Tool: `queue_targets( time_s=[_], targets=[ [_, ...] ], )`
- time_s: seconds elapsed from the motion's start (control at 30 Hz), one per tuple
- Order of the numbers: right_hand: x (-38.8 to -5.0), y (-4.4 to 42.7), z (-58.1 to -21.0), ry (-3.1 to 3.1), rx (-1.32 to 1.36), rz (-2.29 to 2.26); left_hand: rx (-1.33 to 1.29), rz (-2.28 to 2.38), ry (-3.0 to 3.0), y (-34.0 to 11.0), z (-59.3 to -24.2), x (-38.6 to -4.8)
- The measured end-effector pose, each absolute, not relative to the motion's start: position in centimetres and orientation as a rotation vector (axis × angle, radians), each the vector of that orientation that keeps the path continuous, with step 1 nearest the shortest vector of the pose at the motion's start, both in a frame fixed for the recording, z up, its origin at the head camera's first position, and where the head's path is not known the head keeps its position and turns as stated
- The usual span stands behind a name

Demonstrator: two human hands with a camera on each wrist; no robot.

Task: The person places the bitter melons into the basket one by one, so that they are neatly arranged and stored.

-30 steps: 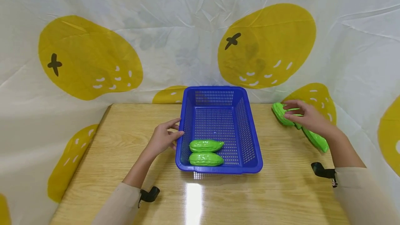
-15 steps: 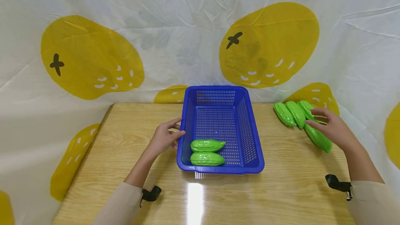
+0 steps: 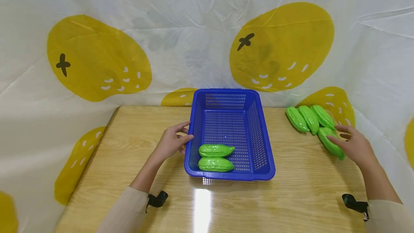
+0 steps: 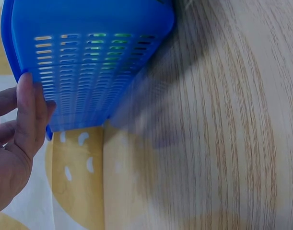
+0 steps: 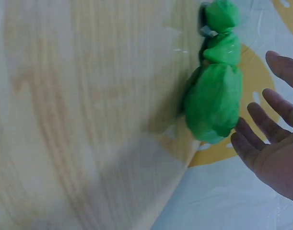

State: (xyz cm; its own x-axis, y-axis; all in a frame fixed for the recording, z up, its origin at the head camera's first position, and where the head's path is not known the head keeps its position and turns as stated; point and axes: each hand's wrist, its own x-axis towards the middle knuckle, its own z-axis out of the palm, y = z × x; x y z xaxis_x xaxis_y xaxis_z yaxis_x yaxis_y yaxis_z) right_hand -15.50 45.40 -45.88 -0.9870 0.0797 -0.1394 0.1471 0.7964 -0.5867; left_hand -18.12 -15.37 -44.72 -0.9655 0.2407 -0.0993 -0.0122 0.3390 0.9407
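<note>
Two green bumpy gourds (image 3: pixel 216 164) lie side by side in the near left part of the blue basket (image 3: pixel 229 176). My left hand (image 3: pixel 169 142) holds the basket's left rim, with thumb and forefinger at its top; in the left wrist view other fingers of the hand (image 4: pixel 21 139) lie against the outer wall (image 4: pixel 84 72). Several more green gourds (image 3: pixel 309 119) lie at the back right. Over the nearest of these gourds (image 3: pixel 330 141), my right hand (image 3: pixel 355 146) hovers with parted fingers. In the right wrist view the hand (image 5: pixel 275 139) is empty beside the gourds (image 5: pixel 213 103).
A wooden table (image 3: pixel 145 118) carries the basket and gourds. White cloth (image 3: pixel 184 53) with yellow fruit prints hangs behind and along both sides. Black wrist mounts (image 3: pixel 157 199) sit at both sleeves.
My right hand has moved right and nearer, from over the rearmost gourds to the nearest one, uncovering the others. The left hand stays at the basket rim. The head view has shifted slightly.
</note>
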Motion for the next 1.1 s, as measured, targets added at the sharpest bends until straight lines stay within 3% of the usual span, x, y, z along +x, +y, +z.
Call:
queue_targets(
  time_s=[1.1],
  targets=[
    [-14.9, 46.1, -50.0, 2.971, 0.179, -0.902, 0.196, 1.668, 2.387, -15.1, -44.5, -18.0]
  ],
)
